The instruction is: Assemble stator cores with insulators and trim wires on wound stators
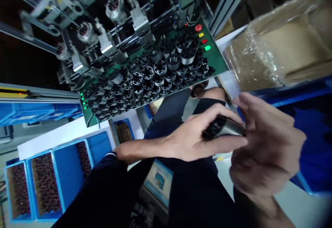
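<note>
A black and silver cylindrical part lies on its side in my left hand, its fingers and thumb wrapped around it. The black toothed end points left, toward my palm. My right hand is at the silver end of the part, blurred, with its fingers bent; whether it grips anything is hidden. Many similar ring-shaped parts stand in rows on the green machine table beyond my hands.
Metal machine fixtures rise behind the green table. Lit buttons sit at its right corner. A plastic-lined carton stands at right, above a blue bin. Blue bins of small parts are at lower left. A person's arm shows beyond the table's edge.
</note>
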`<state>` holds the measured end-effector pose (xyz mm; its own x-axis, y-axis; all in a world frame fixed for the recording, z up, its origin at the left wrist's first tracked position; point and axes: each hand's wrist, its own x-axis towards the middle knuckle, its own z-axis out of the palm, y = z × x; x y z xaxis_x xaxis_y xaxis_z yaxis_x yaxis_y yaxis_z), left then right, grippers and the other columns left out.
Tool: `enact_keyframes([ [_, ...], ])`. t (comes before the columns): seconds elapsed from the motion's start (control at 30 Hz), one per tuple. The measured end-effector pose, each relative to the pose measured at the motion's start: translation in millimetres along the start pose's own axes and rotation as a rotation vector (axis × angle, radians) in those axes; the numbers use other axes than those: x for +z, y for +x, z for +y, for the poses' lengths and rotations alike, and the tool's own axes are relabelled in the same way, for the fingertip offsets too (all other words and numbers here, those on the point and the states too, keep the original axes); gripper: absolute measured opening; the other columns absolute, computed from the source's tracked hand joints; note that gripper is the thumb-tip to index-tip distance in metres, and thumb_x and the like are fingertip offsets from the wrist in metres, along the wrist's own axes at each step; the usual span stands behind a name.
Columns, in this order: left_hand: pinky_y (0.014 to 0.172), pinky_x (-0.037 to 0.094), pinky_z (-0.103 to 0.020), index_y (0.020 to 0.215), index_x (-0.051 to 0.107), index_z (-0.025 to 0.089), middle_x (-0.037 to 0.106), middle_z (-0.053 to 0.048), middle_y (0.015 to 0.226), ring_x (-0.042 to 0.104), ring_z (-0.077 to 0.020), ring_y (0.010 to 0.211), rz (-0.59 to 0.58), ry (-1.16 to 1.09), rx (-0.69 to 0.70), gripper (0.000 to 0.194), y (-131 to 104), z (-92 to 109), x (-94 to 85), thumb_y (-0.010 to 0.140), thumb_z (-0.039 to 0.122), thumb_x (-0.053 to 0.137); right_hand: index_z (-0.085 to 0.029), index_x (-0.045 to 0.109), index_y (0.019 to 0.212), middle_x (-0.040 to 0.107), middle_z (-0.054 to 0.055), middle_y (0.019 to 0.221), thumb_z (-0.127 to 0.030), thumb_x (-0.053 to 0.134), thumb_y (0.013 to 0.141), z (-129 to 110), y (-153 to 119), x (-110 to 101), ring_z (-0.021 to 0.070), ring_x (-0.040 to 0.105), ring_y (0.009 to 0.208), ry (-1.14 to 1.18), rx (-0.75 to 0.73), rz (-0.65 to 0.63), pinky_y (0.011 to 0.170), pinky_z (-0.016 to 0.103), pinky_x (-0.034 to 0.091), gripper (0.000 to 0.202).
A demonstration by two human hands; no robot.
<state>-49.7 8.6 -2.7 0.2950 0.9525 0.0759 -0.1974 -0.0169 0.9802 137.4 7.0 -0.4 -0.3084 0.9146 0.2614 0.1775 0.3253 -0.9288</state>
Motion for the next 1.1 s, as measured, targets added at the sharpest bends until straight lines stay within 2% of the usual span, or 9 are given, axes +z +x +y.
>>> enact_keyframes([
  [0.07, 0.101, 0.072, -0.051, 0.139, 0.072, 0.038, 0.083, -0.006, 0.130, 0.084, -0.0312, 0.110, 0.069, 0.265, 0.067, 0.037, -0.3, 29.2, -38.3, 0.109, 0.039, 0.092, -0.049, 0.074, 0.175, 0.072, 0.003, 0.170, -0.076, 0.053, 0.123, 13.1, 0.1, -6.6, 0.0467, 0.065, 0.164, 0.058, 0.005, 0.186, 0.148, 0.074, 0.049, 0.062],
  [0.13, 0.112, 0.068, -0.053, 0.132, 0.078, 0.032, 0.083, -0.008, 0.131, 0.083, -0.0349, 0.119, 0.179, 0.594, 0.096, 0.031, 0.6, 57.7, -82.1, 0.106, 0.038, 0.093, -0.047, 0.080, 0.168, 0.080, 0.007, 0.159, -0.068, 0.066, 0.121, 31.2, -10.1, -23.9, 0.0423, 0.076, 0.152, 0.076, 0.054, 0.205, 0.136, 0.069, 0.061, 0.054],
  [0.27, 0.137, 0.053, -0.064, 0.124, 0.083, 0.025, 0.081, -0.012, 0.131, 0.073, -0.0460, 0.143, 0.384, 1.021, -0.079, 0.041, 10.2, 83.7, -162.9, 0.097, 0.051, 0.099, -0.037, 0.080, 0.165, 0.086, 0.013, 0.151, -0.051, 0.067, 0.124, 60.7, -42.3, -51.7, 0.0368, 0.088, 0.133, -0.125, 0.227, -0.035, 0.122, 0.063, 0.070, 0.046],
  [0.37, 0.137, 0.051, -0.067, 0.132, 0.079, 0.024, 0.081, -0.014, 0.136, 0.071, -0.0482, 0.143, 0.342, 1.278, -0.218, 0.044, 19.0, 78.4, -200.2, 0.099, 0.050, 0.095, -0.033, 0.078, 0.160, 0.087, 0.013, 0.147, -0.048, 0.068, 0.124, 60.7, -56.7, -46.1, 0.0346, 0.088, 0.133, -0.250, 0.260, -0.260, 0.117, 0.055, 0.074, 0.040],
  [0.43, 0.134, 0.054, -0.066, 0.138, 0.077, 0.023, 0.081, -0.017, 0.140, 0.073, -0.0476, 0.141, 0.285, 1.425, -0.292, 0.046, 22.4, 72.2, -212.7, 0.103, 0.049, 0.091, -0.035, 0.075, 0.161, 0.085, 0.011, 0.148, -0.046, 0.069, 0.124, 53.8, -60.1, -35.4, 0.0329, 0.088, 0.134, -0.253, 0.237, -0.387, 0.116, 0.052, 0.076, 0.039],
  [0.57, 0.125, 0.060, -0.062, 0.148, 0.072, 0.019, 0.081, -0.021, 0.135, 0.076, -0.0472, 0.135, 0.282, 1.557, -0.394, 0.058, 23.0, 64.8, -221.8, 0.104, 0.051, 0.092, -0.039, 0.071, 0.166, 0.081, 0.009, 0.157, -0.045, 0.063, 0.127, 46.3, -65.2, -20.0, 0.0306, 0.084, 0.145, -0.200, 0.223, -0.586, 0.123, 0.050, 0.074, 0.040],
  [0.77, 0.117, 0.063, -0.059, 0.150, 0.070, 0.016, 0.082, -0.026, 0.139, 0.076, -0.0500, 0.138, 0.189, 1.699, -0.434, 0.062, 16.5, 57.8, -234.4, 0.112, 0.064, 0.078, -0.039, 0.067, 0.172, 0.079, 0.010, 0.159, -0.050, 0.055, 0.128, 63.5, -81.5, -18.5, 0.0330, 0.082, 0.146, -0.236, 0.241, -0.735, 0.123, 0.057, 0.073, 0.046],
  [0.97, 0.120, 0.062, -0.055, 0.159, 0.066, 0.016, 0.080, -0.024, 0.149, 0.077, -0.0415, 0.133, 0.139, 1.545, -0.367, 0.070, 11.7, 53.8, -246.2, 0.122, 0.071, 0.043, -0.038, 0.064, 0.175, 0.078, 0.011, 0.160, -0.048, 0.053, 0.128, 76.1, -95.2, -14.6, 0.0341, 0.079, 0.148, -0.294, 0.207, -0.826, 0.129, 0.062, 0.067, 0.049],
  [1.1, 0.129, 0.058, -0.055, 0.163, 0.065, 0.016, 0.078, -0.023, 0.155, 0.075, -0.0371, 0.136, 0.274, 1.436, -0.264, 0.071, -2.9, 73.3, -242.6, 0.122, 0.067, 0.036, -0.040, 0.064, 0.176, 0.078, 0.010, 0.159, -0.047, 0.056, 0.126, 75.7, -100.5, -17.6, 0.0353, 0.078, 0.149, -0.323, 0.207, -0.911, 0.130, 0.063, 0.066, 0.051],
])
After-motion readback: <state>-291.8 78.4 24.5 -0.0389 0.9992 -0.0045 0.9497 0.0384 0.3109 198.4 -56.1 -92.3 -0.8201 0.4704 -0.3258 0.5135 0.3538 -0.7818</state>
